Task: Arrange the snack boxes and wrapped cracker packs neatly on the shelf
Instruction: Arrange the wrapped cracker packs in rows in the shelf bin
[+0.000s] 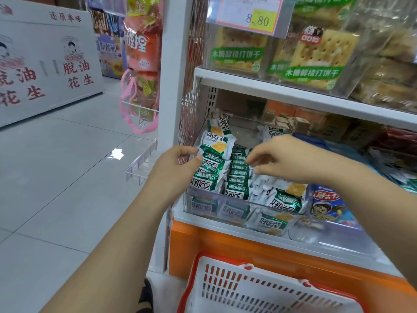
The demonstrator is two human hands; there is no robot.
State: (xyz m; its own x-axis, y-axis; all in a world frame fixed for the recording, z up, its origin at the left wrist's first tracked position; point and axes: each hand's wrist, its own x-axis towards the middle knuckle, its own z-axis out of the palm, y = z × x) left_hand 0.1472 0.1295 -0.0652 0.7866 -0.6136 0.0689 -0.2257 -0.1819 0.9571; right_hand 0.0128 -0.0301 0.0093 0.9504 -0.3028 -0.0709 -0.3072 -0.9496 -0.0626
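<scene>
Several green-and-white wrapped cracker packs (216,168) stand in rows inside a clear plastic bin (246,205) on the lower shelf. My left hand (178,164) grips the left stack of packs from its outer side, thumb on a pack's front. My right hand (291,158) hovers over the middle row, with its fingertips pinching the top edge of a pack (240,162). More packs lie loosely at the bin's right front (285,201). A blue snack box (327,204) stands just right of the bin.
The upper shelf (270,86) carries clear tubs of soda crackers (313,57) and a price tag reading 8.80 (250,13). A white basket with a red rim (259,288) sits below me. A hanging snack bag (142,53) is left of the white shelf post (173,86).
</scene>
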